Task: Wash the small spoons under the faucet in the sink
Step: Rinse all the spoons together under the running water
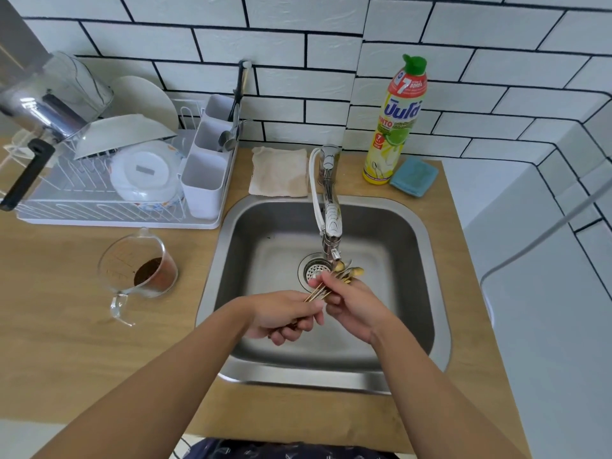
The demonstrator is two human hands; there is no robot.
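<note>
Head view, looking down into one square stainless-steel sink (410, 260) set in a light wooden countertop (66, 309). Over the basin, a bundle of small gold-coloured metal spoons (344, 276), bowls bunched just beneath the outlet of one chrome faucet (331, 223) (exact count unclear; at least three bowls showing, thin handles fanning back toward the left). Left hand (288, 314) curled round the handle ends, fingers folded under. Right hand (354, 309) wrapped about the bundle nearer the bowls, thumb and fingertips pinching the stems. Both hands above the round perforated drain strainer (313, 270).

Behind the sink, one tall yellow dish-soap bottle with a green cap (395, 127), a large "7" legible on its red collar, Thai lettering below, "7" again in a small red badge. Just beside it, one folded blue cloth (414, 175). One beige stained rag (280, 170) left of the faucet base.

On the left, one white wire dish rack (99, 207) holding plates, a bowl, a steel pot (handle black) and a three-pocket white cutlery caddy (208, 160). In front of the rack, one clear glass measuring jug with brown dregs (139, 270), faint printed gradations unreadable.
</note>
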